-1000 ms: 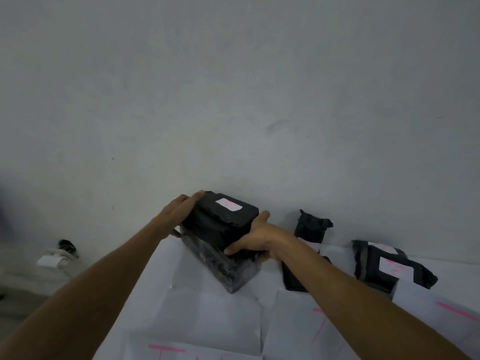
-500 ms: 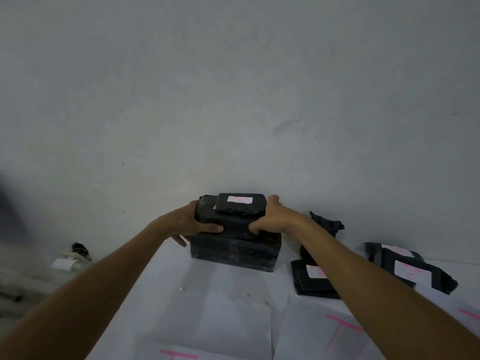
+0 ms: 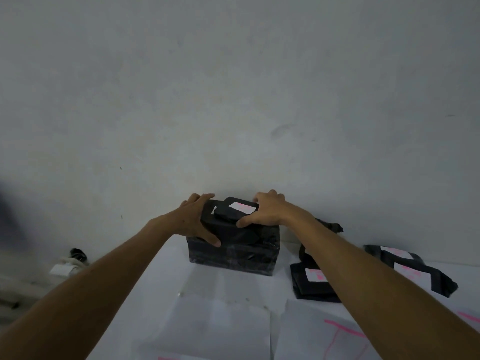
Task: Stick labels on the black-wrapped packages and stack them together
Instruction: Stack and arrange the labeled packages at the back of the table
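Both hands' grip flanks the stacked packages (image 3: pixel 233 240) between them.

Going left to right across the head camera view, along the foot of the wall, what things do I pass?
White object with a black part on the floor → left hand → black stack → right hand → flat labelled package → labelled packages at far right.
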